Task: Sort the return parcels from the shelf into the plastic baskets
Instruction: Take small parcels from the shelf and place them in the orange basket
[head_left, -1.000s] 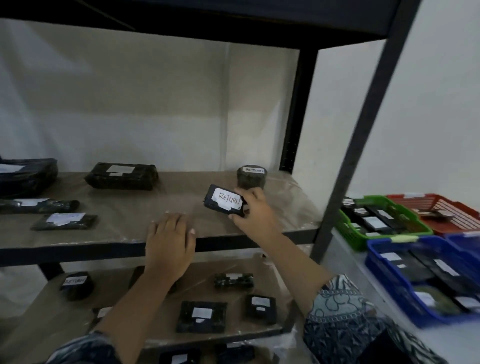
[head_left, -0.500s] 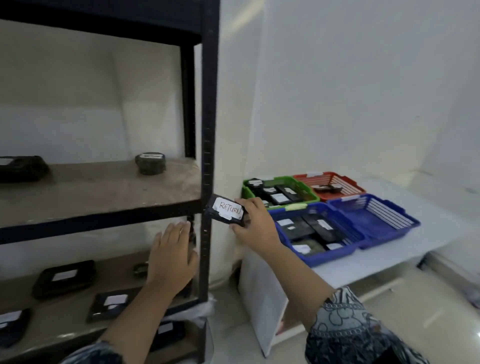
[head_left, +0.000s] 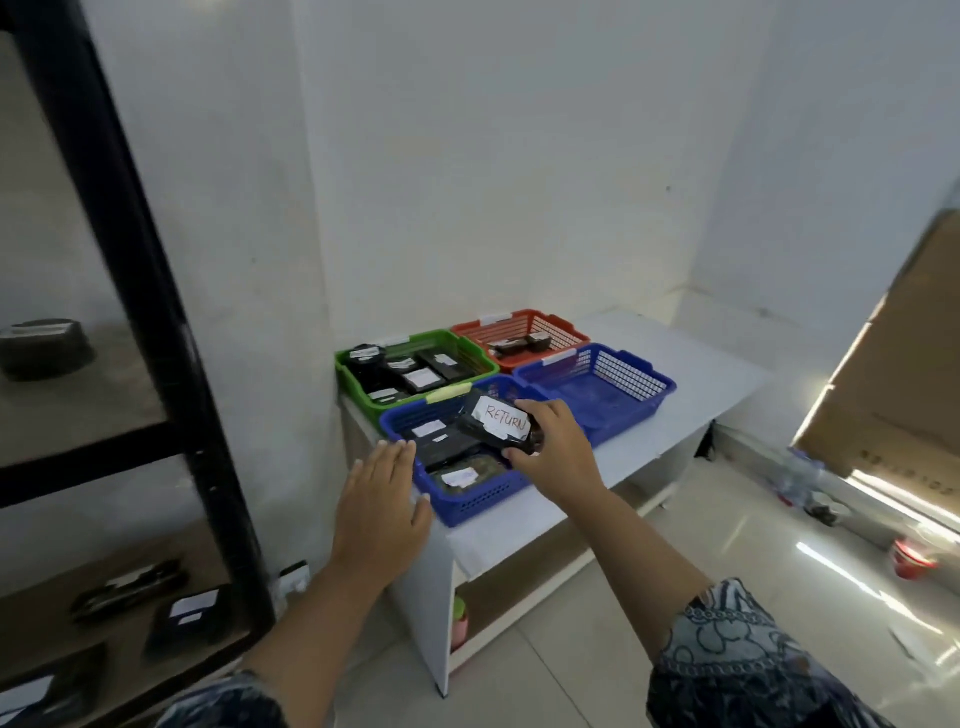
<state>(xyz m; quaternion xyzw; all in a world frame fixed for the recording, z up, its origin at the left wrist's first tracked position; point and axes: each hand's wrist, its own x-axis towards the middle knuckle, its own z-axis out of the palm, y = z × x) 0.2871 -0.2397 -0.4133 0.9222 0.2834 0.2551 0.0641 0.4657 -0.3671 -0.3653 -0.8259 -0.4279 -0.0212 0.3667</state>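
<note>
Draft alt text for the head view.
Right hand holds a black wrapped parcel labelled RETURN over the near blue plastic basket of parcels; open left hand is beside it. Green basket, red basket and second blue basket sit behind, on a white table.

Shelf rack (head_left: 119, 218) down the left of the frame, low table (head_left: 717, 374) with four baskets at centre.

The baskets sit two by two on the table, side against side: back-left basket (head_left: 358, 387) and back-right basket (head_left: 519, 318) nearer the wall, front-left basket (head_left: 467, 506) and front-right basket (head_left: 623, 400) before them. Parcels lie in both left baskets and in the back-right one. The right hand (head_left: 556, 452) grips a labelled parcel (head_left: 498, 426) just above the front-left basket; the left hand (head_left: 382, 504) hovers flat beside that basket's left rim, over the table's near corner. A round parcel (head_left: 44, 348) lies on the rack's upper board at the left edge, flat parcels (head_left: 189, 618) on the board below, lower left. A cardboard sheet (head_left: 893, 374) stands at the right edge.
</note>
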